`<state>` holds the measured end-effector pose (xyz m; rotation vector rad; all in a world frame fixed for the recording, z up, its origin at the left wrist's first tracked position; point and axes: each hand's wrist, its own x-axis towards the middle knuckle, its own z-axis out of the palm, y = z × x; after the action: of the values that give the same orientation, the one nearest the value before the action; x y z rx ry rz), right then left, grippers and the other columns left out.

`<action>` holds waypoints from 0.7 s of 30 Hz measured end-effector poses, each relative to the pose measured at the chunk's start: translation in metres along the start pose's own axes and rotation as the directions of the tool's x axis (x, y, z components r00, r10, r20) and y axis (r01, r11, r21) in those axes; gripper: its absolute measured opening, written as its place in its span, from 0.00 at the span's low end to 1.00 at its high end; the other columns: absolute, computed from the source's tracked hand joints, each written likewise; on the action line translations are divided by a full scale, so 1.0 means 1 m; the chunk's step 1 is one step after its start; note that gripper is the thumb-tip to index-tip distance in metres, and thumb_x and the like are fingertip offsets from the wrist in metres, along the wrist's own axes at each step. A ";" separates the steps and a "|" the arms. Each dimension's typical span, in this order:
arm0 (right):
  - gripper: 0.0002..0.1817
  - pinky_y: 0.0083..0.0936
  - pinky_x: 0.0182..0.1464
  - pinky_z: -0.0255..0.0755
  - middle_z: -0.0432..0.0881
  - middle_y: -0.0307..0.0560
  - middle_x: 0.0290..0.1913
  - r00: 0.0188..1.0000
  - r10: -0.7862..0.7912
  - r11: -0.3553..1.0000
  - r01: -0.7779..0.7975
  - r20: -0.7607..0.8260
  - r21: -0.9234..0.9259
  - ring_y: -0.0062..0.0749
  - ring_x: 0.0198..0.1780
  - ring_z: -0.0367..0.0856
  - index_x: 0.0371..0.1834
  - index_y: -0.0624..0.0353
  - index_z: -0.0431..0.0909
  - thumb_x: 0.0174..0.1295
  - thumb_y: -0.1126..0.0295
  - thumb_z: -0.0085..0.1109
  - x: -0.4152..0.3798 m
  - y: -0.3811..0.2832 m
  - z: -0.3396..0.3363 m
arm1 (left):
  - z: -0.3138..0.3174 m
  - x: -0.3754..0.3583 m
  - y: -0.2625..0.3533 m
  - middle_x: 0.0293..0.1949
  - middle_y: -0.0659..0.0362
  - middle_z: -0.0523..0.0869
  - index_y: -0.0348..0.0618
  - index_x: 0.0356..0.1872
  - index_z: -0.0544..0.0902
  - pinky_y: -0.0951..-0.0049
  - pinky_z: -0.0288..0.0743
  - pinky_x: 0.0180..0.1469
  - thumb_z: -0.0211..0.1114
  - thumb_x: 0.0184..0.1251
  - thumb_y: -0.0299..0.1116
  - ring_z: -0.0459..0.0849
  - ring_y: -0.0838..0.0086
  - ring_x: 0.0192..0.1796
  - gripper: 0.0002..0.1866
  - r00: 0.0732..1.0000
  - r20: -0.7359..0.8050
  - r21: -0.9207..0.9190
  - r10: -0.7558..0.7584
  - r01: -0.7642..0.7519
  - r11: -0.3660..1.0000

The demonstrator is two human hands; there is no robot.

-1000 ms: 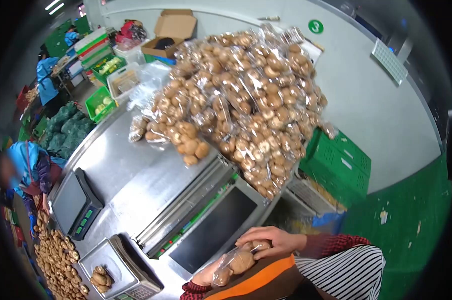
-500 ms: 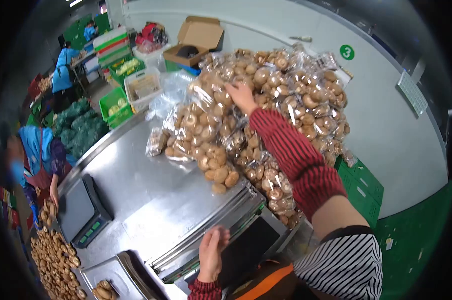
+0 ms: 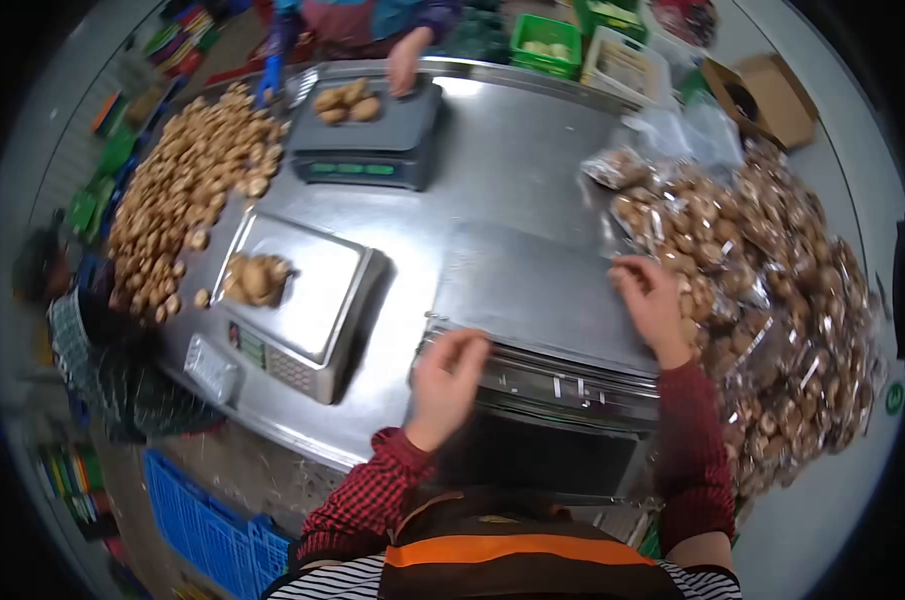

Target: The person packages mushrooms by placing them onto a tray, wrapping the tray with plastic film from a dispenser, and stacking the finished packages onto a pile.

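My left hand (image 3: 448,390) is over the left end of a wrapping machine (image 3: 563,385), its fingers loosely bent and nothing visible in them. My right hand (image 3: 655,308) hovers near the machine's right end, beside the bagged mushrooms (image 3: 708,240). Its fingers are slightly curled and apart, also with nothing visible in them. Between the hands lies a flat dull-grey panel (image 3: 543,285) behind the machine's bars. The machine's black front faces me. Clear shiny bags of brown mushrooms are heaped along the right side.
A scale (image 3: 298,285) with mushrooms (image 3: 258,278) stands on the metal table (image 3: 533,140). Behind it, a co-worker's hand (image 3: 405,62) touches another scale (image 3: 363,150) holding mushrooms. Loose mushrooms (image 3: 193,170) are heaped left. A cardboard box (image 3: 773,100) and crates (image 3: 546,45) stand behind.
The view has swung left and down. My right hand has left the mushroom bags and come back toward the machine. Several mushrooms now lie on the far scale, beside the co-worker's hand.
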<state>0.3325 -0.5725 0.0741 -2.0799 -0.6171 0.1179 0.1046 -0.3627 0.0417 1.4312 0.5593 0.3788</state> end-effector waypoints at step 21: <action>0.47 0.38 0.63 0.71 0.78 0.71 0.57 0.900 0.207 0.966 -0.250 0.383 0.066 0.54 0.61 0.77 0.66 0.77 0.65 0.52 0.51 0.69 0.027 -0.189 0.439 | -0.365 0.163 -0.050 0.51 0.42 0.83 0.32 0.58 0.78 0.63 0.74 0.57 0.55 0.75 0.54 0.82 0.58 0.51 0.31 0.835 -0.516 0.542 0.193 0.144 0.828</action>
<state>0.1452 -0.1414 -0.0145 -2.0249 -0.5715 0.6847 0.0240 0.0222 -0.0462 1.9097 1.2076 0.7048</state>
